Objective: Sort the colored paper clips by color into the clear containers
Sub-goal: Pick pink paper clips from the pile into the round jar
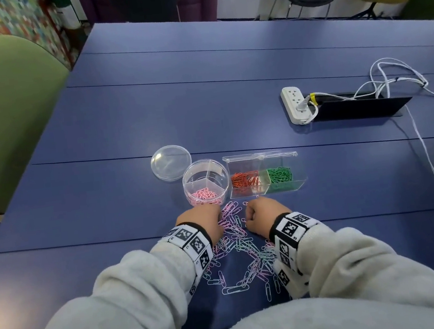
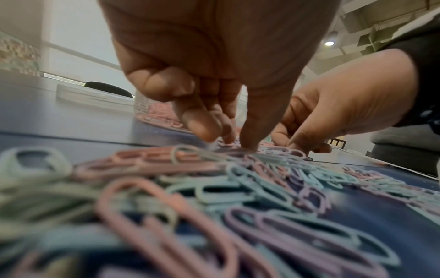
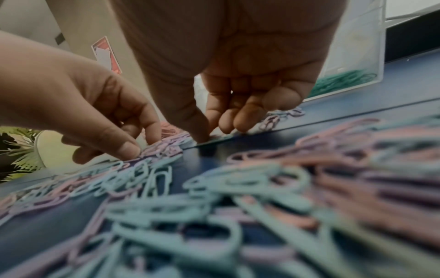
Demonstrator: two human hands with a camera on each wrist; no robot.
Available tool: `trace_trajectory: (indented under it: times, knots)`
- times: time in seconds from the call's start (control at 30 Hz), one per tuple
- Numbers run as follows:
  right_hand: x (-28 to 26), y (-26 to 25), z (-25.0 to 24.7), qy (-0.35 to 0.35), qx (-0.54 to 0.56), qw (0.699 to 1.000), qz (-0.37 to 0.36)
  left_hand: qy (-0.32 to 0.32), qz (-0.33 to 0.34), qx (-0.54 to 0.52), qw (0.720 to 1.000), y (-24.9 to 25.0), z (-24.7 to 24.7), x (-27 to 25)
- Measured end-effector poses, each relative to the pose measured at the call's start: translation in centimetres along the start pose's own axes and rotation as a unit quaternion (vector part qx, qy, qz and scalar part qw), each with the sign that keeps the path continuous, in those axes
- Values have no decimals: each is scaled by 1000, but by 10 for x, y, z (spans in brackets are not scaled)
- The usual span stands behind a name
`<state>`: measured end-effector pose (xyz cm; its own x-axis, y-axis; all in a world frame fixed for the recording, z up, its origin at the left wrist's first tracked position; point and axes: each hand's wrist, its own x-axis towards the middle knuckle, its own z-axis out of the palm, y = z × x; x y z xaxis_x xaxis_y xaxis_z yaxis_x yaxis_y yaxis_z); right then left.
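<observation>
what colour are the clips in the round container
Pink; the clips fill one section of the round container, best seen in the head view.

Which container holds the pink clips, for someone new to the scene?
On the blue table, just beyond the hands, two clear containers stand side by side. It is the round container left of the rectangular box, the only one that is cylindrical and divided into wedges.

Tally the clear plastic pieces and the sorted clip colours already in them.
Round container: 1, pink clips in one section
Rectangular container: 1, orange clips and green clips in separate sections
Loose round lid: 1
Sorted colours: 3
Total clear pieces: 3
</observation>
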<state>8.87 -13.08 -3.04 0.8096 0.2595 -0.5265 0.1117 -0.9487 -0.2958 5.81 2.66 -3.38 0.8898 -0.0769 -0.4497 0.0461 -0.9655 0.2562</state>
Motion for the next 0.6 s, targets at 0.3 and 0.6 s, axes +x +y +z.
trace_trajectory:
  times: [0.3, 0.6]
  knots:
    - [-15, 6, 3, 0, 20, 1000, 1, -29, 10, -18, 999, -1, 3, -3]
    - [-25, 13, 7, -13, -1, 1000, 9, -76, 9, -15, 997, 2, 1, -8]
